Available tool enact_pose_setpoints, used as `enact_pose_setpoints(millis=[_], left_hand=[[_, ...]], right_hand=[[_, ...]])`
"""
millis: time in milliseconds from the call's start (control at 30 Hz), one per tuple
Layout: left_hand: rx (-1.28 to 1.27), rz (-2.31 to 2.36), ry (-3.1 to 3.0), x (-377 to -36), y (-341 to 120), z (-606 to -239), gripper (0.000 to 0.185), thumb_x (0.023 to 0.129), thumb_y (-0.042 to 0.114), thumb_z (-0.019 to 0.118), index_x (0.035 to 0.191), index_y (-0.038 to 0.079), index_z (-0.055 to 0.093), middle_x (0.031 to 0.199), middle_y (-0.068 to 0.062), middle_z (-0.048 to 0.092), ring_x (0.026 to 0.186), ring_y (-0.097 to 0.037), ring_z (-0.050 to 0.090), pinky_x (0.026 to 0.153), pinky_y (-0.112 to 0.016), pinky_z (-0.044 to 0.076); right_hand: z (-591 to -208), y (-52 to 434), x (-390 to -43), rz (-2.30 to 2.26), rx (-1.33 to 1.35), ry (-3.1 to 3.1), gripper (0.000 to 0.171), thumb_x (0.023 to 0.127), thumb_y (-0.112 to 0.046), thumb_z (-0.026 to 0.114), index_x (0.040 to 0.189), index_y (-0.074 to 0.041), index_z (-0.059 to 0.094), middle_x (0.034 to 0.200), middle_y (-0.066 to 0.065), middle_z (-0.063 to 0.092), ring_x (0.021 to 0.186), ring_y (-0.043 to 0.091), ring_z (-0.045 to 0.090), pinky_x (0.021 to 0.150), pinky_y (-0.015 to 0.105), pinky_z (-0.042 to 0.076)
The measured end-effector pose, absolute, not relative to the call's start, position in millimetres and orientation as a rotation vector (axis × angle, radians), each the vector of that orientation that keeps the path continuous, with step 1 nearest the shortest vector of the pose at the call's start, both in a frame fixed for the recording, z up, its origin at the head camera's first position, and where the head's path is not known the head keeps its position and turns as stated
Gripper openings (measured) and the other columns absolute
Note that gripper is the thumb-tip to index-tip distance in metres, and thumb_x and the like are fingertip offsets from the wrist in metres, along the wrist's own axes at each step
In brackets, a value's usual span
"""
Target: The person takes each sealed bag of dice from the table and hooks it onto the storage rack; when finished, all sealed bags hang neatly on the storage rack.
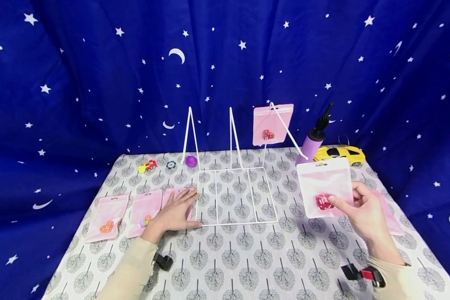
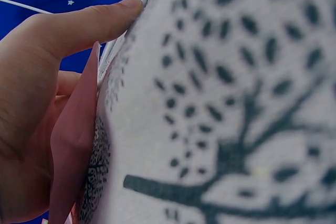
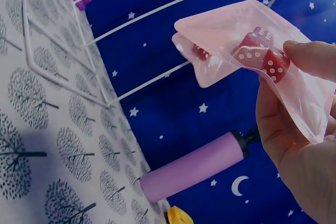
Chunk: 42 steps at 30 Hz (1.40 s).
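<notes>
My right hand (image 1: 367,216) pinches a pink zip bag (image 1: 322,183) by its right side, the thumb over the red dice (image 1: 324,202) inside. The bag is held up in front of the white wire rack (image 1: 236,223). Another pink bag with red dice (image 1: 260,121) hangs from the rack's right hook. My left hand (image 1: 176,210) rests spread over a pink bag (image 1: 168,197) on the table, its fingertips at the rack's left side. In the left wrist view, the thumb (image 2: 100,22) stretches out above that bag (image 2: 76,135).
Two more pink bags (image 1: 112,208) (image 1: 148,204) with coloured dice lie at left. Another bag (image 1: 389,212) lies partly behind my right hand. A purple pump (image 1: 310,148), yellow toy car (image 1: 339,154), red-yellow toy (image 1: 148,166), small wheel (image 1: 171,165) and purple item (image 1: 191,161) stand at the back.
</notes>
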State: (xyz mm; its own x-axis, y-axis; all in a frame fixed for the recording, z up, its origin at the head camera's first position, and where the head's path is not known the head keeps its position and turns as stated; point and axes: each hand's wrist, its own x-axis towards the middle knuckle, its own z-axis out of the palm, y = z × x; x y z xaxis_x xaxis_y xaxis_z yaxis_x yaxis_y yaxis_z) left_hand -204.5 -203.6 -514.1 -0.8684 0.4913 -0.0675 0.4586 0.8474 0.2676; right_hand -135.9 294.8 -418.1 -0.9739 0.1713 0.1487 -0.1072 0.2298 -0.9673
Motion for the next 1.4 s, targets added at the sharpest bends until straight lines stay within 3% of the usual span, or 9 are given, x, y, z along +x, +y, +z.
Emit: enact_pose_setpoints(millis=[333,633,1167,1400], left_hand=[[0.747,0.376,2.893,-205,-204,-513,0.109,0.071,0.074,0.066,0.154,0.015,0.029,0.162,-0.003,0.020,0.150,-0.031,0.014,0.115,-0.068,0.007],[0.787,0.361,2.917,-206,-206,-511,0.108,0.073,0.073,0.065,0.154,0.012,0.028,0.162,-0.005,0.021,0.150,-0.032,0.015,0.115,-0.068,0.008],[0.753,0.354,2.902,-207,-206,-514,0.109,0.072,0.074,0.065,0.154,0.014,0.027,0.162,-0.003,0.020,0.150,-0.031,0.014,0.115,-0.068,0.007],[0.737,0.351,2.893,-206,-205,-516,0.109,0.071,0.074,0.066,0.155,0.016,0.027,0.163,-0.002,0.019,0.151,-0.029,0.013,0.115,-0.068,0.007]], right_hand=[[-403,279,-123,2.012,0.201,-2.034,0.040,0.077,0.019,0.069,0.109,-0.003,0.063,0.092,-0.003,0.074,0.073,0.008,0.071,0.061,0.019,0.057],[-392,268,-118,2.069,0.446,-1.875,0.042,0.074,0.030,0.060,0.106,0.003,0.061,0.097,0.000,0.075,0.077,0.009,0.073,0.063,0.021,0.059],[-381,255,-119,2.018,0.494,-1.844,0.038,0.070,0.034,0.060,0.102,0.015,0.055,0.096,0.004,0.075,0.079,0.011,0.072,0.065,0.023,0.060],[-378,251,-122,2.019,0.495,-1.871,0.038,0.073,0.030,0.062,0.103,0.008,0.059,0.095,0.002,0.075,0.077,0.009,0.072,0.062,0.020,0.059]])
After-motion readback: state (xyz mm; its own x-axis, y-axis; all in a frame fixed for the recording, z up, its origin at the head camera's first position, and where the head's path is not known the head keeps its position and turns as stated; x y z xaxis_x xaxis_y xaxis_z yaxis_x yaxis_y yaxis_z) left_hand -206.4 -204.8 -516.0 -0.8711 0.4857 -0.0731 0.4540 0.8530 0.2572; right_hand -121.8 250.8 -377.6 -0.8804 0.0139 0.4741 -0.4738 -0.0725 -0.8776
